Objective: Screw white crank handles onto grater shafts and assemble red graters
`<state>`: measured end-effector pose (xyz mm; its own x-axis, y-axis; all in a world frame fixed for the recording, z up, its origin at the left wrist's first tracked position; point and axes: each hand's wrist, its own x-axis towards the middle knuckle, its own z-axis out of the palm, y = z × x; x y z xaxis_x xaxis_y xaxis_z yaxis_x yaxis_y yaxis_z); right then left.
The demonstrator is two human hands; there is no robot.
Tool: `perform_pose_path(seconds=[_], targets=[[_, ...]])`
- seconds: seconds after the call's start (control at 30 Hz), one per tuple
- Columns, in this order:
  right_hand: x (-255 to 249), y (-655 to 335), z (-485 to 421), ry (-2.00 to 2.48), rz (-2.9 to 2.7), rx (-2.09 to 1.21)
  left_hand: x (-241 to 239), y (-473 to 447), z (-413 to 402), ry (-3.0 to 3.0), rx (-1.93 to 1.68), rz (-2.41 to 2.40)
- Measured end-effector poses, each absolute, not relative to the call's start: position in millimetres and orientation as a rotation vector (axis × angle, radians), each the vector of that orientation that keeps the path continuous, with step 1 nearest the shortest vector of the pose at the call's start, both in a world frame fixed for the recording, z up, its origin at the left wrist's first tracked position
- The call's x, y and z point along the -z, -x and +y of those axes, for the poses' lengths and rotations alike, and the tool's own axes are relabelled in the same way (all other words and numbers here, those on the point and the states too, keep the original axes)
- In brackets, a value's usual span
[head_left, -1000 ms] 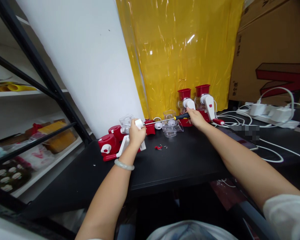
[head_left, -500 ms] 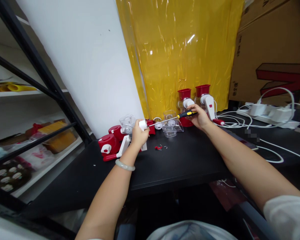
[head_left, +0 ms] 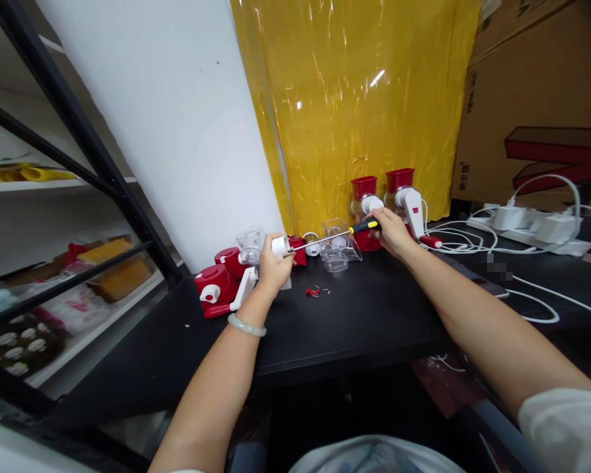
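In my left hand is a white cylindrical plastic part, its round end turned to the right. My right hand grips the black and yellow handle of a long screwdriver, held nearly level. The screwdriver's tip reaches the white part near my left fingers; whether it sits in a screw cannot be seen. On the black table just below lie a small red piece and several tiny screws. Clear plastic housings stand behind the shaft, beside a white round part.
Red hand-crank grater parts stand left of my left hand. Two upright red and white graters stand at the back right. White cables and a power strip lie at right, near a phone. A black shelf frame rises at left.
The white part has turned in my left hand, so its round end shows more. My right-hand fingers have shifted on the screwdriver handle. Everything on the table stays put.
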<state>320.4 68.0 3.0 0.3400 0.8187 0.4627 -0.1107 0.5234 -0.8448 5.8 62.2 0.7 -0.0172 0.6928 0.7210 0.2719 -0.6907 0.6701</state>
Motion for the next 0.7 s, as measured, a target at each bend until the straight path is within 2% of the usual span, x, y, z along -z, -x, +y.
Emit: perform_pose_path(seconds=[0.23, 0.5, 0.7], targets=[[-10, -320, 57, 0.561, -0.967, -0.94, -2, -8, 52, -2.116, -1.804, 0.906], [-3, -320, 68, 0.782, -1.015, -0.714, -1, -10, 52, -2.111, -1.959, 0.871], [-3, -316, 72, 0.694, -1.015, -0.762, -1, -11, 52, -2.14, -2.003, 0.888]])
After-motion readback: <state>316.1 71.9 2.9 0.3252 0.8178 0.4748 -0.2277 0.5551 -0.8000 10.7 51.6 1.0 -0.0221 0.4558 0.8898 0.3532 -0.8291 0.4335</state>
